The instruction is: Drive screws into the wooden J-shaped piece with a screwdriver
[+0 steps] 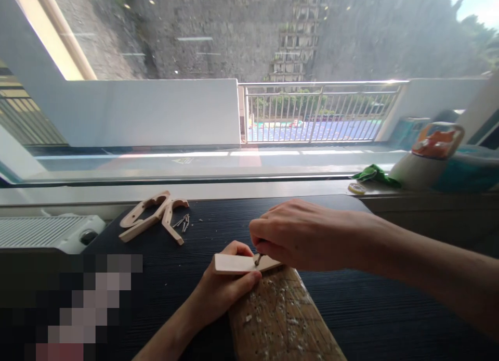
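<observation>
My left hand is closed around a pale wooden piece, with the thumb in front and fingers behind. Above it, my right hand is closed on a thin metal-shafted tool, possibly a screwdriver. The tool's tip meets the top of the pale piece; its handle is hidden in my palm. Under the piece lies a thick, scarred wooden board, full of small holes.
On the dark table, cut wooden parts lie at the back left beside several screws. A radiator is at left. On the sill, a green cloth, a tape roll and a white jug stand at right.
</observation>
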A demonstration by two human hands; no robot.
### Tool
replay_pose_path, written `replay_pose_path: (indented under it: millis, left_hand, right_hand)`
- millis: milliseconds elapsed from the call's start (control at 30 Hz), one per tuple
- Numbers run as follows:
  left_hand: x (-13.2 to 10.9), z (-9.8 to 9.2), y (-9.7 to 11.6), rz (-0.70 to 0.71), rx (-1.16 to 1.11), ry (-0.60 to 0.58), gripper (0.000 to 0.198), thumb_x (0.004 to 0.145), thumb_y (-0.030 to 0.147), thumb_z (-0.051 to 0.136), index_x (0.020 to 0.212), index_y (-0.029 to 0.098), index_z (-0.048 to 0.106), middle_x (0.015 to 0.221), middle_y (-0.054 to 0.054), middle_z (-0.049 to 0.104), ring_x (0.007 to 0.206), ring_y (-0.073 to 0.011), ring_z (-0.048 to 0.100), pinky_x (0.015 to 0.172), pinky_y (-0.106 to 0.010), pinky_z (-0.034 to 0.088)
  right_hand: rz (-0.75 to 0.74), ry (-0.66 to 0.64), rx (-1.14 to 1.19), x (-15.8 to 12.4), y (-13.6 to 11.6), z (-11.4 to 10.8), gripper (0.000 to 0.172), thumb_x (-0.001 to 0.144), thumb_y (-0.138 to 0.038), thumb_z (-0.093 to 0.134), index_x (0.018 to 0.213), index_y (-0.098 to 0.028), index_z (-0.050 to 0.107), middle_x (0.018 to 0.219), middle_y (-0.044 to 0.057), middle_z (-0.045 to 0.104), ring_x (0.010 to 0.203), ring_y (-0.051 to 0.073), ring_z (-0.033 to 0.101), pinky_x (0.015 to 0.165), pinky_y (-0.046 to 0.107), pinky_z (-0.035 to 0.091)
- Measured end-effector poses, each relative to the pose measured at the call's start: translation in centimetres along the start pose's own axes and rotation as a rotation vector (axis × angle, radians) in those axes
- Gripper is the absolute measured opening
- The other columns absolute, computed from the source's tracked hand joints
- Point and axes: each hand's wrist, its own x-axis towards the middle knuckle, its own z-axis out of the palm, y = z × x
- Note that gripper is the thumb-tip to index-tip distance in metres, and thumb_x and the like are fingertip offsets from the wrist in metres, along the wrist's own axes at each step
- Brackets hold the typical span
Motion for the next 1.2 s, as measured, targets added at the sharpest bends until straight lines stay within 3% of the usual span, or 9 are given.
replay_pose_path:
  millis: [100, 333, 533, 667, 800, 1000, 1200]
  left_hand:
    - [-0.1, 0.0, -0.1, -0.015, 0.012, 0.009, 0.019, 0.074, 0.031, 0.061, 0.085, 0.019, 0.052, 0.081, -0.002, 0.058, 0.075, -0.0156, 0.053, 0.066, -0.025, 0.042]
    - [0.0, -0.1, -0.1, 0.003, 0.000, 0.025, 0.016, 0.072, 0.028, 0.062, 0.082, 0.019, 0.052, 0.075, 0.000, 0.054, 0.069, -0.0137, 0.050, 0.062, -0.023, 0.040]
    - [0.0, -0.2, 0.1, -0.014, -0.033, 0.037, 0.022, 0.070, 0.028, 0.063, 0.089, 0.019, 0.055, 0.083, -0.003, 0.060, 0.076, -0.0169, 0.054, 0.064, -0.025, 0.041]
    - [0.0, -0.2, -0.2, -0.009, -0.069, 0.014, 0.029, 0.072, 0.031, 0.062, 0.098, 0.020, 0.055, 0.087, -0.004, 0.061, 0.082, -0.0191, 0.055, 0.068, -0.027, 0.042]
    - [0.1, -0.1, -0.3, -0.003, -0.041, 0.029, 0.020, 0.071, 0.031, 0.063, 0.086, 0.020, 0.055, 0.080, -0.002, 0.058, 0.076, -0.0165, 0.053, 0.065, -0.025, 0.041]
    - [0.1, 0.0, 0.0, 0.016, -0.044, 0.030, 0.016, 0.072, 0.028, 0.062, 0.082, 0.019, 0.053, 0.076, -0.001, 0.056, 0.070, -0.0138, 0.051, 0.063, -0.023, 0.041]
    - [0.0, 0.0, -0.5, 0.023, -0.030, 0.041, 0.018, 0.072, 0.030, 0.063, 0.084, 0.019, 0.056, 0.079, -0.001, 0.060, 0.071, -0.0146, 0.054, 0.063, -0.024, 0.042]
  right_hand:
    - [0.029, 0.047, 0.038, 0.6, 0.5, 0.3, 0.025, 0.089, -0.028, 0.036, 0.072, -0.018, 0.051, 0.059, -0.002, 0.052, 0.052, 0.009, 0.038, 0.053, 0.023, 0.025]
    - [0.120, 0.165, -0.012, 2.2, 0.9, 1.3, 0.027, 0.089, -0.034, 0.037, 0.076, -0.018, 0.053, 0.054, -0.002, 0.049, 0.047, 0.009, 0.036, 0.049, 0.025, 0.020]
    - [0.146, 0.117, -0.058, 2.0, -0.2, -0.2, 0.018, 0.083, -0.035, 0.046, 0.084, -0.021, 0.057, 0.055, -0.002, 0.053, 0.047, 0.011, 0.040, 0.049, 0.025, 0.021]
    - [0.080, 0.059, -0.007, 1.6, -0.6, -1.0, 0.023, 0.085, -0.026, 0.044, 0.066, -0.019, 0.056, 0.061, 0.000, 0.056, 0.054, 0.010, 0.044, 0.053, 0.025, 0.026]
    - [0.044, 0.057, 0.012, 1.8, -0.2, -0.3, 0.023, 0.087, -0.022, 0.042, 0.066, -0.018, 0.053, 0.063, 0.000, 0.056, 0.057, 0.010, 0.044, 0.055, 0.025, 0.027]
    - [0.145, 0.161, -0.051, 2.4, -0.3, 1.2, 0.027, 0.090, -0.029, 0.038, 0.071, -0.017, 0.052, 0.058, 0.000, 0.053, 0.050, 0.009, 0.039, 0.051, 0.026, 0.022]
    - [0.157, 0.124, -0.093, 2.5, -0.7, 0.3, 0.034, 0.089, -0.037, 0.038, 0.069, -0.017, 0.056, 0.055, 0.001, 0.054, 0.047, 0.010, 0.040, 0.049, 0.026, 0.020]
